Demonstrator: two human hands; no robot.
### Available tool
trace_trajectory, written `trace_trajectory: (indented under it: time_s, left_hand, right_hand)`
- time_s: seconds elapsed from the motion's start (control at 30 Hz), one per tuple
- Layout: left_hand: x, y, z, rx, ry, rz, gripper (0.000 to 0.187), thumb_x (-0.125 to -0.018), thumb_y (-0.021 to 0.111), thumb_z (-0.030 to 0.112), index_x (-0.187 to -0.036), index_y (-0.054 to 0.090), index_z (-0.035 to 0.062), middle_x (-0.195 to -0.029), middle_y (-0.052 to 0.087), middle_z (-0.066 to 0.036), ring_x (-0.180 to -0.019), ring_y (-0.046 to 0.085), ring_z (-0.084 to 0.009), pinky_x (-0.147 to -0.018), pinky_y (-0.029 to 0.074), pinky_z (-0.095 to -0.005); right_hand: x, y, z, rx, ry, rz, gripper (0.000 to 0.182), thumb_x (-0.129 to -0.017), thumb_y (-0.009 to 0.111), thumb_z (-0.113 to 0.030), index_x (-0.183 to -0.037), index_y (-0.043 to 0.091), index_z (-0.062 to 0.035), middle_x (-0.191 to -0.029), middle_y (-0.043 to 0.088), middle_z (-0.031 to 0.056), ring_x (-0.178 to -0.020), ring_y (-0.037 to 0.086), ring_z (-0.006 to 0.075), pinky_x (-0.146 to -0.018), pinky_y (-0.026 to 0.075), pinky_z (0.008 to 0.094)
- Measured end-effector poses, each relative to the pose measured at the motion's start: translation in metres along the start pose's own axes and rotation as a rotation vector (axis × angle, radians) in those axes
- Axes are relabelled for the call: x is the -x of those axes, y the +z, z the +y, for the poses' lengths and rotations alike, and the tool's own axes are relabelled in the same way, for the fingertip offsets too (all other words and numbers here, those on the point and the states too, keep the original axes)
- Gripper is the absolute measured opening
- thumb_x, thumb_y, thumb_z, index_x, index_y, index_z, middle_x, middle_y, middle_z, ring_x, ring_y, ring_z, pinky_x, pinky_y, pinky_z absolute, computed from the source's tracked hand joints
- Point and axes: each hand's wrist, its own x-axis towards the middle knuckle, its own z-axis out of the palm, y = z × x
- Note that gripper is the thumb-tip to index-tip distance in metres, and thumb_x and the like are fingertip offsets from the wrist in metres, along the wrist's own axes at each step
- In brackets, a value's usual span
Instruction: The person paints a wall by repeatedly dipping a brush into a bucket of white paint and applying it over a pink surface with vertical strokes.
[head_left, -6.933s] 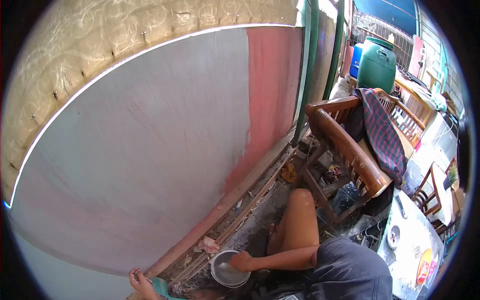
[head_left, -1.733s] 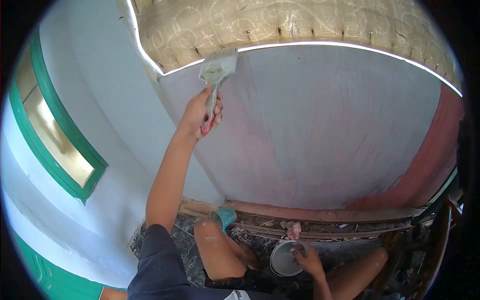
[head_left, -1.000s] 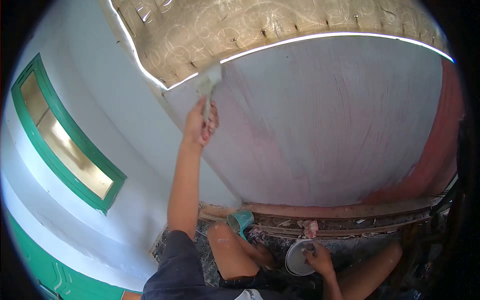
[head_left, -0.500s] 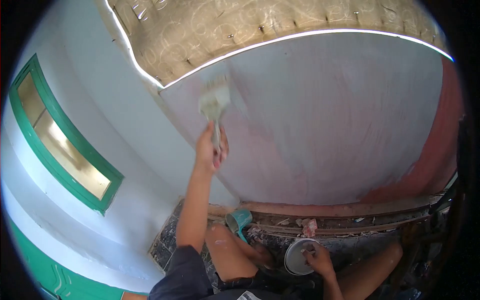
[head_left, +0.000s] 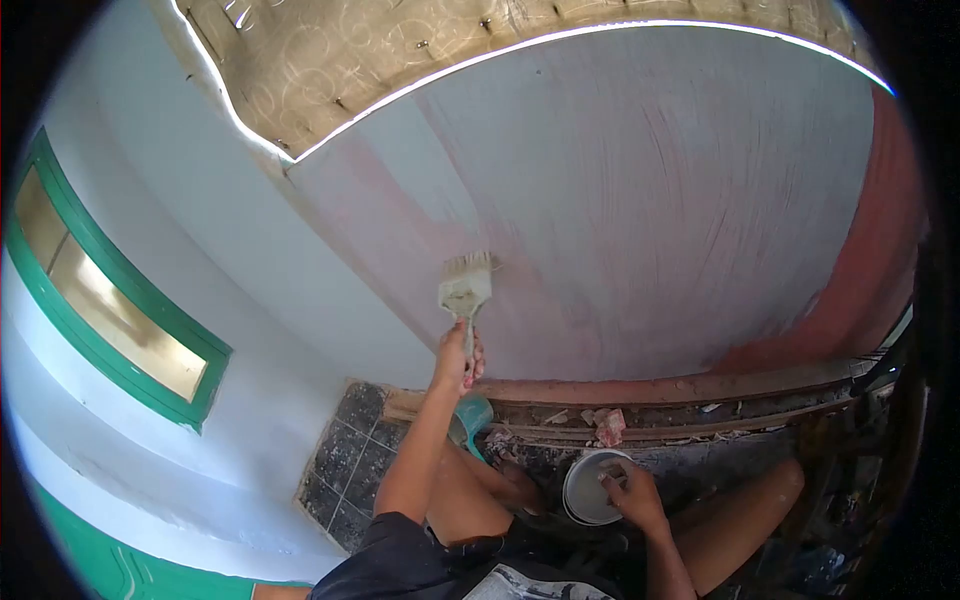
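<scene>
In my left hand [head_left: 462, 358] is the handle of a wide paintbrush [head_left: 464, 292], with the fingers closed around it. The brush points upward, its pale bristles against the lower left of a wall panel [head_left: 600, 200] streaked with grey-white paint over pink. My right hand [head_left: 632, 494] is down by my lap, its fingers curled over the right rim of a small white bucket [head_left: 578, 478]. Pale liquid shows inside the bucket. The fingertips there are partly hard to make out.
A teal dipper [head_left: 474, 412] lies by the wall's foot, near my leg. Wooden strips [head_left: 690, 432] and a reddish broken chunk [head_left: 609, 428] lie along the base. To the left are a green-framed window [head_left: 120, 300] and dark tiles [head_left: 368, 470]. Patterned sheeting [head_left: 370, 50] hangs above.
My left hand has brought the brush down and slightly right across the panel, leaving a pale streak above. My right hand stays at the bucket. The view has tilted a little downward.
</scene>
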Motion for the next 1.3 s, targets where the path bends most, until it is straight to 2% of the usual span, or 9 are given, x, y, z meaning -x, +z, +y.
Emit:
trace_trajectory:
  time_s: [0.13, 0.37, 0.67, 0.8, 0.97, 1.07, 1.13, 1.23, 1.3]
  left_hand:
    - [0.021, 0.022, 0.085, 0.136, 0.063, 0.023, 0.040, -0.098, 0.043, 0.047, -0.088, 0.051, 0.0090, -0.053, 0.048, -0.002, -0.035, 0.043, -0.0140, -0.032, 0.034, -0.0260]
    - [-0.013, 0.058, 0.228, -0.025, 0.461, -0.291, 0.039, -0.099, 0.044, 0.044, -0.089, 0.051, 0.0080, -0.056, 0.049, -0.003, -0.037, 0.043, -0.0143, -0.035, 0.034, -0.0260]
    - [0.002, 0.034, -0.002, 0.028, -0.113, -0.086, 0.042, -0.094, 0.050, 0.052, -0.088, 0.052, 0.0109, -0.058, 0.050, 0.000, -0.040, 0.046, -0.0103, -0.034, 0.036, -0.0248]
    - [0.016, 0.040, 0.039, 0.099, 0.026, -0.101, 0.043, -0.096, 0.046, 0.052, -0.088, 0.051, 0.0103, -0.055, 0.050, -0.001, -0.035, 0.047, -0.0130, -0.028, 0.033, -0.0259]
    - [-0.008, 0.060, 0.196, 0.022, 0.480, -0.271, 0.042, -0.100, 0.039, 0.047, -0.089, 0.050, 0.0074, -0.053, 0.048, -0.003, -0.035, 0.043, -0.0155, -0.034, 0.034, -0.0271]
    - [-0.025, 0.064, 0.214, 0.038, 0.436, -0.280, 0.043, -0.100, 0.039, 0.047, -0.089, 0.050, 0.0072, -0.052, 0.046, -0.003, -0.035, 0.042, -0.0157, -0.035, 0.034, -0.0272]
    - [-0.035, 0.057, 0.172, 0.027, 0.392, -0.192, 0.043, -0.100, 0.039, 0.048, -0.088, 0.049, 0.0075, -0.052, 0.046, -0.003, -0.036, 0.043, -0.0161, -0.034, 0.035, -0.0278]
    - [-0.032, 0.044, 0.085, 0.019, 0.175, -0.136, 0.045, -0.098, 0.042, 0.050, -0.086, 0.049, 0.0071, -0.053, 0.047, -0.004, -0.035, 0.044, -0.0164, -0.033, 0.037, -0.0291]
    - [-0.024, 0.027, 0.034, -0.079, 0.105, -0.158, 0.047, -0.097, 0.045, 0.052, -0.085, 0.050, 0.0067, -0.053, 0.048, -0.004, -0.034, 0.045, -0.0160, -0.032, 0.037, -0.0292]
  right_hand:
    - [0.001, 0.002, 0.009, 0.019, -0.049, 0.027, 0.028, -0.084, 0.066, -0.012, -0.109, 0.061, 0.0001, -0.090, 0.068, 0.0170, -0.059, 0.067, 0.0219, -0.059, 0.051, 0.0341]
    - [-0.008, 0.009, 0.014, 0.017, -0.025, -0.061, 0.030, -0.085, 0.066, -0.014, -0.110, 0.059, 0.0015, -0.089, 0.068, 0.0162, -0.060, 0.068, 0.0216, -0.057, 0.051, 0.0344]
    - [-0.001, 0.005, 0.021, 0.037, -0.011, -0.026, 0.032, -0.083, 0.067, -0.015, -0.108, 0.061, 0.0029, -0.089, 0.069, 0.0174, -0.060, 0.068, 0.0228, -0.060, 0.053, 0.0349]
    - [-0.007, 0.009, 0.046, 0.042, -0.013, -0.054, 0.031, -0.083, 0.067, -0.012, -0.110, 0.060, 0.0019, -0.087, 0.067, 0.0139, -0.059, 0.066, 0.0179, -0.054, 0.052, 0.0310]
    - [-0.008, 0.010, 0.024, 0.054, 0.034, -0.080, 0.031, -0.083, 0.067, -0.011, -0.110, 0.059, 0.0024, -0.088, 0.067, 0.0148, -0.059, 0.066, 0.0183, -0.055, 0.052, 0.0316]
    - [-0.008, 0.010, 0.020, 0.047, 0.041, -0.083, 0.032, -0.083, 0.067, -0.014, -0.110, 0.059, 0.0019, -0.090, 0.068, 0.0164, -0.061, 0.067, 0.0206, -0.058, 0.052, 0.0338]
    - [-0.006, 0.007, 0.017, 0.069, 0.033, -0.099, 0.035, -0.084, 0.067, -0.020, -0.112, 0.059, 0.0007, -0.094, 0.068, 0.0192, -0.066, 0.069, 0.0254, -0.063, 0.053, 0.0379]
    - [-0.010, 0.016, 0.042, 0.092, -0.079, -0.024, 0.030, -0.083, 0.068, -0.013, -0.108, 0.060, 0.0022, -0.085, 0.066, 0.0156, -0.058, 0.065, 0.0188, -0.055, 0.052, 0.0324]
    - [-0.007, 0.013, 0.031, 0.084, 0.012, -0.085, 0.034, -0.083, 0.068, -0.018, -0.110, 0.060, 0.0002, -0.089, 0.068, 0.0174, -0.066, 0.068, 0.0254, -0.063, 0.053, 0.0372]
